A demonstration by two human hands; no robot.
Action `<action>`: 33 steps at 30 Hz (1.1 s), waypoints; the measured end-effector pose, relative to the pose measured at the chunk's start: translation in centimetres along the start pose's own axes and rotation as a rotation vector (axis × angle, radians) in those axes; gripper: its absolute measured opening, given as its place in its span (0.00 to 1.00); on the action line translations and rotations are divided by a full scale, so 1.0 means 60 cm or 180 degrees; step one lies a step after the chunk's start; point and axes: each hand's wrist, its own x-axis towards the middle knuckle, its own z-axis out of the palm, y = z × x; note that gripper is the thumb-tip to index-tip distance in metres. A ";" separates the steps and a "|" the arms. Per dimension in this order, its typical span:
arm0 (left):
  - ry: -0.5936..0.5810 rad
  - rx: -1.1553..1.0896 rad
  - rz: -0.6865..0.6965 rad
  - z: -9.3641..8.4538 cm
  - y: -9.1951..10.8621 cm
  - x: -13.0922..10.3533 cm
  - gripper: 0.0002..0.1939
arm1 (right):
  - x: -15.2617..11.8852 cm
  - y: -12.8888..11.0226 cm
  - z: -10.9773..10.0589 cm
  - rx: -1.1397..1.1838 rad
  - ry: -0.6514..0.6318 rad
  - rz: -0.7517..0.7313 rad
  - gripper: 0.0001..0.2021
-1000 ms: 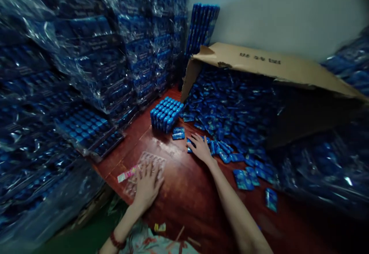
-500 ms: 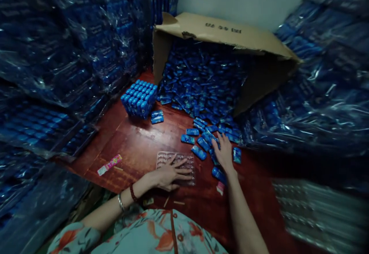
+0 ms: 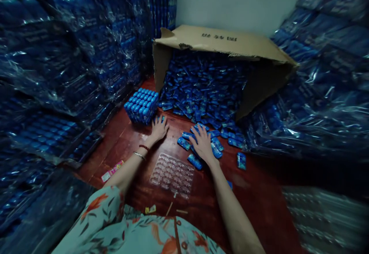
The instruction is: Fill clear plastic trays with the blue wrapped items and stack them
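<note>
loosely, right hand [image 3: 201,143] splayed over blue packs [image 3: 195,161]; left hand [image 3: 159,129] beside stack [image 3: 141,106], grip unclear.

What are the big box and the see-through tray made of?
The big box looks like matte brown cardboard: its edge is torn and ragged. The see-through tray is probably thin, shiny plastic: the red surface shows through, and it has small glints.

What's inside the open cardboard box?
A heap of small blue packs fills the visible part of the cardboard box and spills onto the reddish surface. The heap covers whatever lies beneath it, and the box's back cannot be seen.
</note>
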 end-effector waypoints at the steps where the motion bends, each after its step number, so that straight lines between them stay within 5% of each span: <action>1: -0.0084 0.0102 0.0131 0.008 0.004 -0.005 0.25 | 0.003 -0.007 0.003 -0.0078 -0.0243 -0.0138 0.25; 4: -0.0222 0.0001 0.0634 0.027 0.021 -0.050 0.25 | -0.008 -0.006 0.014 -0.0192 -0.0537 -0.0347 0.24; 7: -0.0331 -0.0708 0.0931 0.034 0.027 -0.104 0.25 | -0.036 0.013 0.013 -0.0021 -0.0264 -0.0288 0.23; 13: 0.0488 -0.2297 -0.0454 0.015 -0.014 -0.145 0.20 | -0.071 -0.007 -0.017 0.0419 0.0547 -0.0188 0.15; 15: 0.0448 -0.2159 -0.0558 0.009 -0.026 -0.149 0.17 | -0.065 -0.035 -0.022 0.0341 0.0344 -0.0243 0.14; 20: -0.0160 -0.1464 0.0012 -0.001 -0.014 -0.181 0.22 | -0.025 -0.097 -0.015 -0.0242 -0.0649 -0.0239 0.19; 25: -0.0206 -0.0969 -0.0043 -0.015 0.014 -0.234 0.14 | -0.023 -0.093 -0.020 -0.0228 -0.0946 -0.0142 0.24; 30: 0.0083 -0.1427 -0.0002 -0.035 0.007 -0.279 0.11 | -0.088 -0.046 -0.039 0.1277 -0.0322 0.0203 0.26; 33: -0.0258 -0.1205 0.0214 -0.040 0.001 -0.299 0.09 | -0.142 -0.045 -0.035 0.2458 -0.0149 0.0620 0.29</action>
